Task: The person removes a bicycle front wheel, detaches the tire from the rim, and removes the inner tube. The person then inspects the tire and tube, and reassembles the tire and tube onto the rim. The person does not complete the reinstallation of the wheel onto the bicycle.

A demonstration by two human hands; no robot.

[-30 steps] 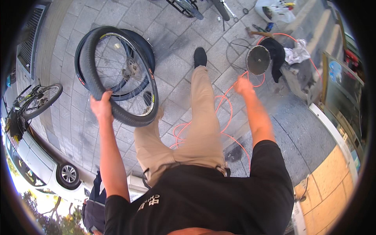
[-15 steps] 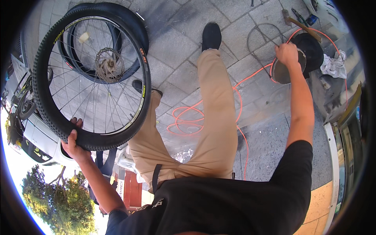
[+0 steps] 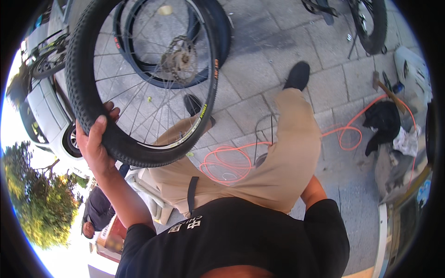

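My left hand (image 3: 98, 136) grips the knobby tyre of a bicycle wheel (image 3: 109, 141), with the thumb on top and fingers curled round the inner edge. The spoked wheel is held up at the left, tilted, and its hub carries a disc brake rotor (image 3: 180, 59). My right forearm (image 3: 314, 191) goes down behind my right thigh, which hides the right hand. Thin dark metal bars (image 3: 272, 127) and a bit of a brownish rounded edge (image 3: 261, 160) show beside that leg. They look like parts of a low stool, mostly hidden.
Loose tyres (image 3: 222, 39) lie on the paving behind the wheel. An orange hose (image 3: 227, 162) coils between my legs and runs right, past a hammer (image 3: 389, 92), a black cloth (image 3: 384, 123) and a white rag (image 3: 407, 142). A bike wheel (image 3: 371, 28) stands far right; a person (image 3: 98, 208) is at left.
My right hand, earlier on a round low stool at the right, has come back behind my thigh, and the stool has left that spot. The view has shifted; my left hand still holds the wheel.
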